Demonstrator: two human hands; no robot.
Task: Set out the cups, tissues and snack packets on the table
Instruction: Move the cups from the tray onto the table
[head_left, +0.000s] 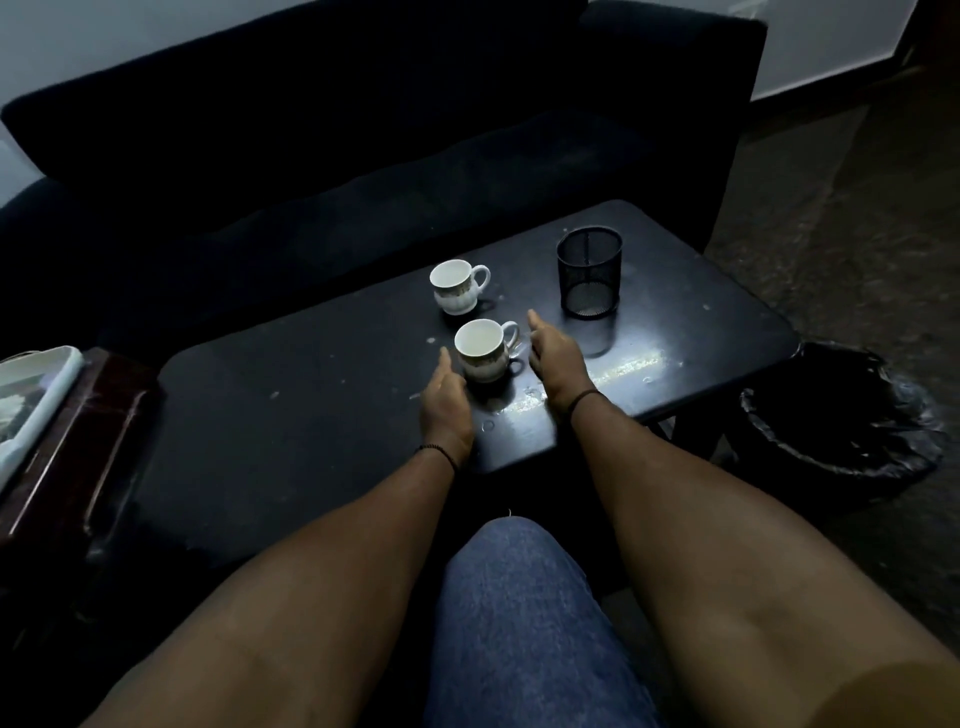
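Observation:
Two white cups with patterned bands stand upright on the dark table (291, 415). The far cup (457, 287) has its handle to the right. The near cup (484, 349) sits between my hands, handle also to the right. My left hand (444, 402) hovers just left of the near cup with fingers straight, holding nothing. My right hand (558, 364) is just right of that cup, fingers extended, close to the handle but apart from it. No tissues or snack packets are visible.
A black mesh holder (589, 270) stands empty at the table's far right. A dark sofa (363, 156) runs behind the table. A white tray (36, 395) rests on a brown stand at left. A black-lined bin (841, 415) sits on the floor at right.

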